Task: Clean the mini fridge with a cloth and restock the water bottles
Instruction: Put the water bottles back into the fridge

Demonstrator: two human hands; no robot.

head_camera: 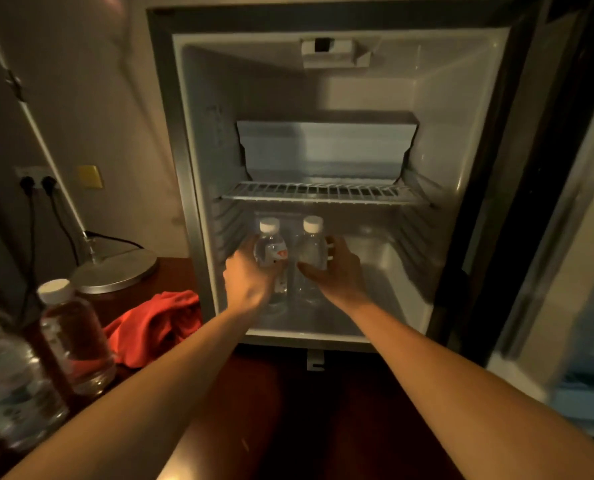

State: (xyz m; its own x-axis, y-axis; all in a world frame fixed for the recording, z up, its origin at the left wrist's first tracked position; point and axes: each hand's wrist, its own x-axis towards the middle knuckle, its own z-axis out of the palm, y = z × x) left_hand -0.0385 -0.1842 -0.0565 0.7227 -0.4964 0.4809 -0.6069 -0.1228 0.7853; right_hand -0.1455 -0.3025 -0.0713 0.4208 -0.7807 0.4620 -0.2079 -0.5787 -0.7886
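two bottles stand in the fridge (198,168) under the wire shelf (323,194): my left hand (247,275) grips the left bottle (271,251), my right hand (340,268) wraps the right bottle (311,247). restocking step, i judge; next, let go and fetch the spare bottles (73,337) at 8 o'clock.

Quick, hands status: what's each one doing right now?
Left hand: grips the left bottle.
Right hand: grips the right bottle.

At centre frame, my hands reach two clear water bottles (290,258) with white caps, the left one carrying an orange-red mark on its label, inside the mini fridge (475,133) with its white lining and grey metal frame. A white wire shelf (323,192) crosses above them. At lower left, a red cloth (153,323) lies on the dark reddish-brown worktop (177,271); a yellow square (90,176) marks the beige wall (80,81).
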